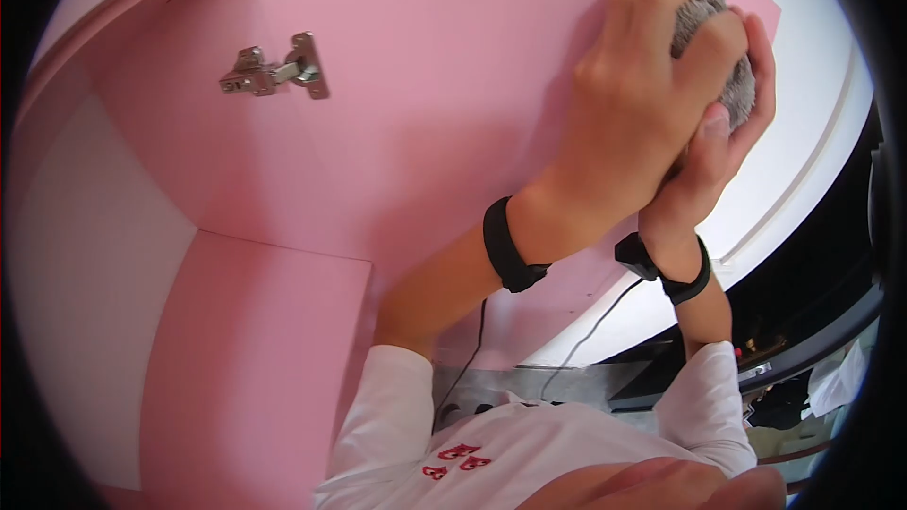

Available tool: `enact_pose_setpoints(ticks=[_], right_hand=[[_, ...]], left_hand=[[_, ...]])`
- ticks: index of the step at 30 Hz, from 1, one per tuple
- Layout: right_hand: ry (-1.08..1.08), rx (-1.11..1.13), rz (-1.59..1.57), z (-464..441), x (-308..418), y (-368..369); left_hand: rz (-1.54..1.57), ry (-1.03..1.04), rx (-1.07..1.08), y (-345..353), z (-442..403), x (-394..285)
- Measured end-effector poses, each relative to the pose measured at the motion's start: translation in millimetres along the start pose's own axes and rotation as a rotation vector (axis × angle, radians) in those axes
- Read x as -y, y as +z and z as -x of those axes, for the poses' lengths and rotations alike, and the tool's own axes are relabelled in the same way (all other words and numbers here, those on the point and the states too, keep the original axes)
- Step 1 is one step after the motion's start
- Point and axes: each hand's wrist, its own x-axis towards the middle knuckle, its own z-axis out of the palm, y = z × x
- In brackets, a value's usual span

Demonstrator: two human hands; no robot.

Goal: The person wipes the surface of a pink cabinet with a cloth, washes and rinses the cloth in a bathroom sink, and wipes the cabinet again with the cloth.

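A bunched grey fluffy cloth [699, 17] is pressed near the top outer corner of a pink cabinet door [444, 66]. Over its left side lies my left hand [628, 66], fingers bent around it. My right hand [723, 156] grips it from the right, with the thumb in front and fingers curled along the outer side. Much of the cloth is hidden beneath both hands. The door stands open on a metal hinge [304, 66].
Left of the door is the cabinet interior, with a pink panel [255, 340] low down. Black bands [505, 246] sit on both wrists, and thin dark cords [590, 332] hang below. A dark curved object [803, 264] stands at the right, beside a white surface [803, 57].
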Motion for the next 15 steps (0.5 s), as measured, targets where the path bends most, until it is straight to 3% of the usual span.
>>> enact_pose_setpoints(ticks=[3, 5, 7, 10, 12, 15], right_hand=[[-0.022, 0.022, -0.015, -2, 6, 38], [-0.131, 0.240, -0.087, -3, 5, 54], [-0.538, 0.037, -0.146, -19, -9, 116], [-0.591, -0.006, -0.050, -12, 18, 151], [-0.399, 0.252, -0.212, -2, 15, 162], [-0.456, 0.281, -0.110, 10, 15, 161]], left_hand=[[-0.137, 0.074, 0.059, -48, -13, 28], [-0.180, 0.068, 0.062, -64, -10, 34], [-0.210, 0.011, 0.003, -85, -2, 40], [-0.195, -0.100, -0.100, -114, 10, 51], [-0.170, -0.171, -0.153, -121, 19, 56], [-0.119, -0.223, -0.197, -117, 32, 45]])
